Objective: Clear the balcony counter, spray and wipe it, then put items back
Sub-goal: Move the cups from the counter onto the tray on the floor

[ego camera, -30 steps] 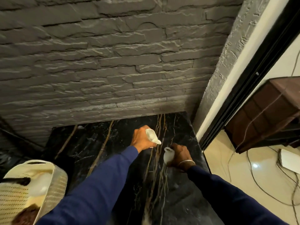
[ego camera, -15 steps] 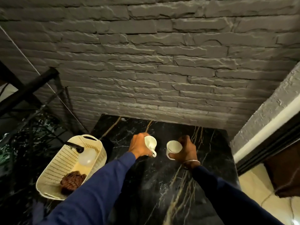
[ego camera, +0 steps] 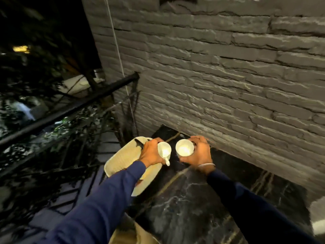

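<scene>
My left hand (ego camera: 151, 153) grips a white cup (ego camera: 164, 151) whose handle points toward me, over the right edge of a cream plastic basket (ego camera: 123, 161). My right hand (ego camera: 199, 154) holds a second white cup (ego camera: 184, 150) by its side, just above the black marble counter (ego camera: 190, 199) at its far left corner. Both cups show empty insides and sit side by side, a small gap between them. My left arm hides most of what the basket holds.
A grey stone-brick wall (ego camera: 219, 76) rises right behind the counter. A black balcony railing (ego camera: 70, 110) with plants below it runs on the left. A thin white cord (ego camera: 119, 55) hangs down the wall corner.
Both hands have carried the cups leftward along the counter toward the basket. My view has swung left, bringing the railing and dark outdoors into sight.
</scene>
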Demonstrator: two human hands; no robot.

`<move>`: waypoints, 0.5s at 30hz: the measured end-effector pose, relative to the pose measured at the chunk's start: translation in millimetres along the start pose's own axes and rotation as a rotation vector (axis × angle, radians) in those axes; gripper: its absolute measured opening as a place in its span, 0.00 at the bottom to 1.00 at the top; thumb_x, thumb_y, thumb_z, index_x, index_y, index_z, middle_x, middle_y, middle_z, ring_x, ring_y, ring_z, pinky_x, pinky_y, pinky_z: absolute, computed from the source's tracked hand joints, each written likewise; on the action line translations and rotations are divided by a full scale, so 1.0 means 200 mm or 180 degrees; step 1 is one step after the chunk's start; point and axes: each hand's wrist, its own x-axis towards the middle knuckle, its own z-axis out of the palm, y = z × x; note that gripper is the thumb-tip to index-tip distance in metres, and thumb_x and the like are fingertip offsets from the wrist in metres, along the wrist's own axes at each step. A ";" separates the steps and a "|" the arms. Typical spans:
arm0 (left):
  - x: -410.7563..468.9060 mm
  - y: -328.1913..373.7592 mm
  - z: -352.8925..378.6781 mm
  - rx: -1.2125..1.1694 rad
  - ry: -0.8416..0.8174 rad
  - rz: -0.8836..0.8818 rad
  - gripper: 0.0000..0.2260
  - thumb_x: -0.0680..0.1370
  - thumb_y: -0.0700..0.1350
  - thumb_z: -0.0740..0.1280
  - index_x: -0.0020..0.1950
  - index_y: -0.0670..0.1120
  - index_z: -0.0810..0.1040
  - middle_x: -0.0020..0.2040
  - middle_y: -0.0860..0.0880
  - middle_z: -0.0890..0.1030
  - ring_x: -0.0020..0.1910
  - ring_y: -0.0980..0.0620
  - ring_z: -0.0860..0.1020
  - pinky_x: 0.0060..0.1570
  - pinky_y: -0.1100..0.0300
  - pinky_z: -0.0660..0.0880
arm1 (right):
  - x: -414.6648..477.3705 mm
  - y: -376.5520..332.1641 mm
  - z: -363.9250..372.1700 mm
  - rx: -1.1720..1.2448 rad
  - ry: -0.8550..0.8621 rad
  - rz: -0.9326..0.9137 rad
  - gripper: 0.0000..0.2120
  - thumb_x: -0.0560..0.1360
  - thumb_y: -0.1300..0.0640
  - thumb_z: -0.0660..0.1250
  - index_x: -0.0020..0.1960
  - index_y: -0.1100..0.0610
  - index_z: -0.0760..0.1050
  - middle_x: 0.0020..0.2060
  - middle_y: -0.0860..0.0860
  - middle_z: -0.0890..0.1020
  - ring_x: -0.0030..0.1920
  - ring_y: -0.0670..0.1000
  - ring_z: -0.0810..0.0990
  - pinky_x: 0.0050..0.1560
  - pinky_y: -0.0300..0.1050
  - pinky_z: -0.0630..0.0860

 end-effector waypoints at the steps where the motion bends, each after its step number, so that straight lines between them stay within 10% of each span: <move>1: -0.02 -0.08 -0.07 0.0050 0.0060 -0.0030 0.38 0.50 0.52 0.83 0.58 0.52 0.78 0.55 0.50 0.82 0.55 0.47 0.79 0.54 0.55 0.77 | 0.02 -0.08 0.05 0.0069 -0.0030 0.0000 0.33 0.51 0.49 0.84 0.54 0.55 0.79 0.51 0.50 0.79 0.53 0.49 0.77 0.50 0.31 0.64; 15: -0.86 -1.31 -0.99 0.0184 0.0768 -0.1140 0.34 0.55 0.48 0.83 0.60 0.51 0.79 0.57 0.47 0.83 0.57 0.45 0.80 0.53 0.56 0.76 | -0.16 -1.27 1.14 0.0025 -0.1434 -0.0995 0.32 0.55 0.50 0.83 0.55 0.57 0.76 0.49 0.54 0.83 0.48 0.51 0.79 0.44 0.40 0.71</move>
